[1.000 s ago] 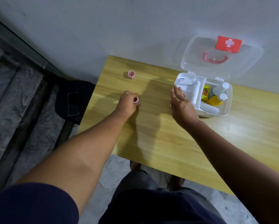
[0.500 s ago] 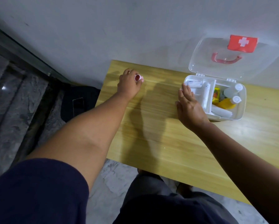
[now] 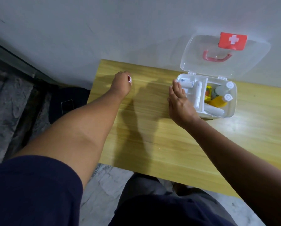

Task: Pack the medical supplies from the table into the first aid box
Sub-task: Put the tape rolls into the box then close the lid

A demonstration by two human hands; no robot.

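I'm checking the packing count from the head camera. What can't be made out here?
- Left hand: only the small pink-rimmed tape roll peeks out; the fingers hide anything else held.
- White first aid box, left compartment: the right hand covers its near corner.
- White roll label: print too small to read.

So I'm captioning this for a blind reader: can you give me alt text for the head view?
A person's left hand holds a small pink-and-white tape roll above a wooden table, while the right hand rests against the open first aid box. The box holds bottles and white rolls, its clear lid propped against the wall.
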